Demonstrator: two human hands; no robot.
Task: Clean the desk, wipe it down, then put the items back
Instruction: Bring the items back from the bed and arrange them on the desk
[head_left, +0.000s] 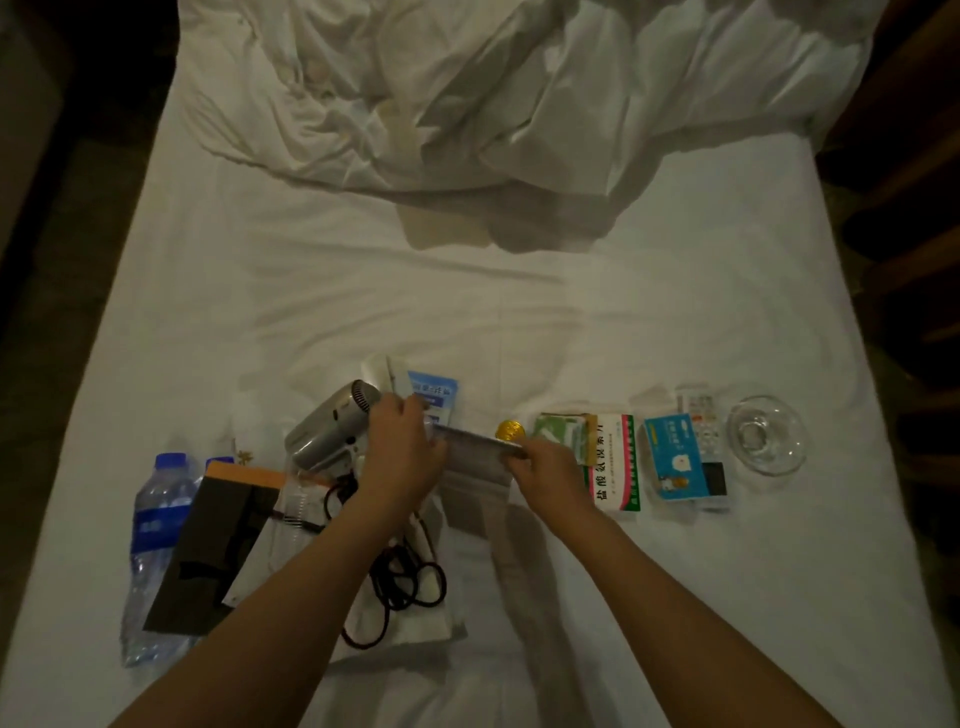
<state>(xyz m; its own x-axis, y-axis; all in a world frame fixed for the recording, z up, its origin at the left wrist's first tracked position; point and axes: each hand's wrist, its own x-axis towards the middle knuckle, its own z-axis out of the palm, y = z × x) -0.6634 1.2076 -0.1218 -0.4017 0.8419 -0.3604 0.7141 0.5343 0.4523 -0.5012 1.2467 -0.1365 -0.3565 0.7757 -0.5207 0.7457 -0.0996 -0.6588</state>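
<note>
Both hands hold a clear plastic zip bag (475, 462) above a white bed sheet (519, 322). My left hand (402, 441) grips its left top edge and my right hand (545, 475) grips its right top edge. A silver hair dryer (332, 428) with a dark coiled cord (400, 571) lies just left of my left hand. A gold coin-like disc (510, 431) sits behind the bag. To the right lie a white and green medicine box (613, 465), a blue box (675, 457) and a glass ashtray (766, 434).
Two water bottles (156, 525) lie at the left beside a black and orange paper bag (218, 545). A blue sachet (434, 392) lies behind the dryer, a remote control (701, 410) behind the blue box. A crumpled white duvet (493, 93) covers the far bed.
</note>
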